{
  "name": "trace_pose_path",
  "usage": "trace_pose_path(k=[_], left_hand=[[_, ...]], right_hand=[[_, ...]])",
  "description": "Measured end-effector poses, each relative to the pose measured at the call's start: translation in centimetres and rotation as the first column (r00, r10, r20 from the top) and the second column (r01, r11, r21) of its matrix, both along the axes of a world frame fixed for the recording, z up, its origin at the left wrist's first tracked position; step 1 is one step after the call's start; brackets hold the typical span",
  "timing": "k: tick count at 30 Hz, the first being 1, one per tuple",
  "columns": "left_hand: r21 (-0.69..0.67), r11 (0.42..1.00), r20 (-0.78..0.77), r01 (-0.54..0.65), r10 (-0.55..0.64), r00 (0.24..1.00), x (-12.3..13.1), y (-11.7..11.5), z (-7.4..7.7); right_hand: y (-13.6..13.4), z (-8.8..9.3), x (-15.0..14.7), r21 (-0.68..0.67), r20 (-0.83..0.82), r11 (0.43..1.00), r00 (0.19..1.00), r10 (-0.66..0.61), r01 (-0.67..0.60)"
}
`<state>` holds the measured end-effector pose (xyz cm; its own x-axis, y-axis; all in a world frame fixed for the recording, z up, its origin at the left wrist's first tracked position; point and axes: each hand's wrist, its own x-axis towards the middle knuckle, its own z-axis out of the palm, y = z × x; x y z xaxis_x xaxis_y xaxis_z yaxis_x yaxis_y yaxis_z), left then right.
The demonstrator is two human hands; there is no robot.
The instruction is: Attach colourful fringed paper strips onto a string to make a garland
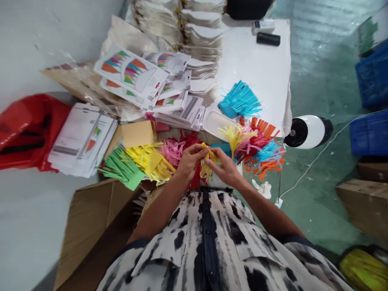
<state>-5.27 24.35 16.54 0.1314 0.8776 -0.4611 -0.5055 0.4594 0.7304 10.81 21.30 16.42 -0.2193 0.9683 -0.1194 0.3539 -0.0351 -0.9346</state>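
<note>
Close in front of my body, my left hand and my right hand meet at a yellow fringed paper piece. Fingers of both hands pinch its upper end, and its strips hang below. Dark red fringe lies behind and beneath it. To the left are pink fringe, yellow fringe and green fringe. On the right, a yellow tassel rests among red, orange and blue fringes. A bright blue fringe lies farther back, near a white oval tray.
Printed cards are piled at the back left, beside stacked white sheets. A red bag and an open cardboard box are on the left. A black-and-white fan stands right of the table, with blue crates beyond.
</note>
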Motion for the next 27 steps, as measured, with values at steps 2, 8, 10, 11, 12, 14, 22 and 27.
trace_pose_path(k=[2,8,10,11,12,14,22,27], left_hand=[[0.065,0.994,-0.064,-0.087,0.091,0.994,-0.2,-0.2,-0.3],[0.031,0.991,-0.039,-0.132,0.133,0.990,-2.5,-1.5,0.3],[-0.031,0.992,-0.069,-0.126,0.124,0.990,-3.0,-1.8,0.5],[-0.058,0.990,-0.094,-0.128,0.122,0.988,-3.0,-2.0,0.5],[-0.081,0.988,-0.115,-0.129,0.120,0.986,-2.9,-2.0,0.5],[-0.114,0.985,-0.141,-0.127,0.111,0.984,-2.4,-2.1,0.4],[-0.174,0.968,-0.189,-0.179,0.145,0.971,-0.2,-2.0,0.0],[-0.146,0.972,-0.201,-0.185,0.154,0.968,0.0,-2.0,-0.3]], right_hand=[[-0.7,-1.5,-0.5,-0.003,0.138,0.996,0.986,0.090,-0.090],[1.2,-5.0,2.8,-0.216,0.359,0.805,0.721,0.592,-0.553],[4.1,-5.4,4.2,-0.204,0.459,0.839,0.708,0.537,-0.504],[5.8,-5.5,4.7,-0.162,0.515,0.881,0.723,0.460,-0.445],[7.7,-5.7,4.9,-0.103,0.578,0.922,0.731,0.361,-0.374],[11.6,-6.4,4.6,0.018,0.697,0.974,0.701,0.150,-0.226],[19.1,-11.4,2.0,0.050,0.864,0.965,0.497,0.088,-0.258],[18.8,-11.7,2.7,0.083,0.845,0.964,0.531,0.067,-0.254]])
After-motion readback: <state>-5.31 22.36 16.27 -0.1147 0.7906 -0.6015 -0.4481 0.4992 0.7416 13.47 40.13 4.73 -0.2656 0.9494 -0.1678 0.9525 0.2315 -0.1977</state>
